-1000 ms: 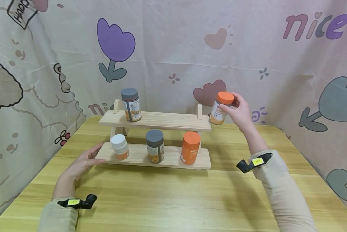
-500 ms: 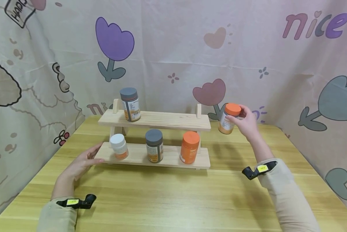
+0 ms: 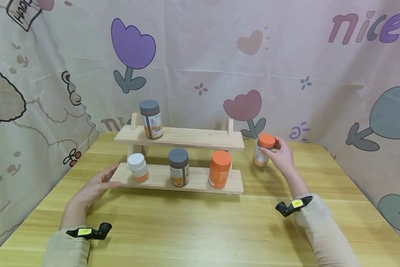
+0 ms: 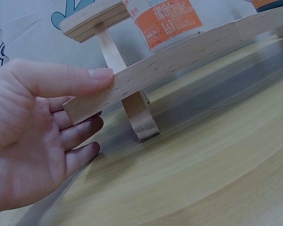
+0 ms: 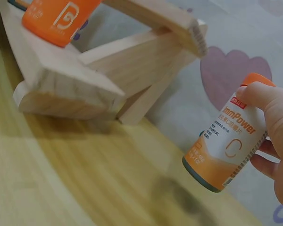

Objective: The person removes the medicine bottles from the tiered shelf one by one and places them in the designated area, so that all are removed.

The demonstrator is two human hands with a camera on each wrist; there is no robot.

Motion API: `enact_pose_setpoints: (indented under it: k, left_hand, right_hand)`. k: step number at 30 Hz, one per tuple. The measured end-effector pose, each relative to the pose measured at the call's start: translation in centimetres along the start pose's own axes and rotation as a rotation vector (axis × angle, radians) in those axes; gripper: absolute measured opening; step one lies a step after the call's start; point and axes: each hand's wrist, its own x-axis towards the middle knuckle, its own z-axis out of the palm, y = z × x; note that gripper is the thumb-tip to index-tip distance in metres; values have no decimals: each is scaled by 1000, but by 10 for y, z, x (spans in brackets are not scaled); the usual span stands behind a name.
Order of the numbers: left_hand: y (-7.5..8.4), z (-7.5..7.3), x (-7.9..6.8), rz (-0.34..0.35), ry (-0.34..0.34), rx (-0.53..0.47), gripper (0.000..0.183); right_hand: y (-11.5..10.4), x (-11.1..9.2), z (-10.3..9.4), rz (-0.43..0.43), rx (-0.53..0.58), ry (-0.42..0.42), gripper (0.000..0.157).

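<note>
One bottle [image 3: 259,158], orange cap up, is pinched between the thumb and fingers of a person's right hand [image 3: 282,156], just past the right end of a two-tier wooden rack [image 3: 193,135]; seen from the right wrist, its shadow lies apart from its base on the table [image 3: 200,230]. At the opposite end, the left hand [image 3: 94,187] grips the lower shelf's corner, thumb laid on the plank, other fingers behind and beneath. The held label reads "ImmPower" above an outlined "C", with smaller Chinese lettering. A white "B" mark shows on the orange jar [image 5: 61,19] at the lower shelf's right; the white bottle [image 3: 139,168] at its left wears an orange label, its fine print hard to read. One grey-capped jar [image 3: 179,170] stands between them, another above, by the left post. Behind, the cloth [image 3: 193,40] says "nice." A gap separates bottle from rack, and tabletop stretches from the rack's front edge toward the person.
</note>
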Motion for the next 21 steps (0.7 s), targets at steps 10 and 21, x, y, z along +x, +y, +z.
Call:
enact_pose_setpoints:
  k: [10, 21]
  left_hand:
    - [-1, 0, 0, -9, 11, 1, 82]
    - [-2, 0, 1, -2, 4, -12, 82]
  right_hand:
    - [11, -7, 6, 62, -1, -5, 66]
    - [23, -5, 8, 79, 10, 18, 69]
